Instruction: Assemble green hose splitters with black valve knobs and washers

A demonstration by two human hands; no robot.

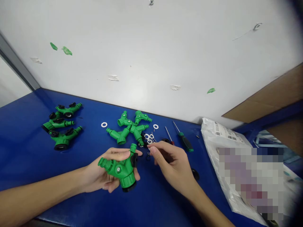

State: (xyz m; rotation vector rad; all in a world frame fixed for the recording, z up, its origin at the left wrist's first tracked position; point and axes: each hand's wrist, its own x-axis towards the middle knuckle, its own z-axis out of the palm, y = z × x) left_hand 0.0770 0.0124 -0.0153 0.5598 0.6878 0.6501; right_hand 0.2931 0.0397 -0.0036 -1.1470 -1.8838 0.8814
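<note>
Left hand (100,173): my fingers curl around a green hose splitter (119,171)
Right hand (171,164): my fingers pinch closed; held item, cannot tell
Nearest right: white washers (149,138)

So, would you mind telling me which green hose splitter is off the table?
The splitter cradled in the left hand; all the others lie on the blue table.

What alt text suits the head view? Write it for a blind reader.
The left hand holds a green plastic three-way hose connector with a black knob, beside the right hand, fingertips pinched, over a blue bench. More green connectors, white washers and a green-handled screwdriver lie there.
</note>
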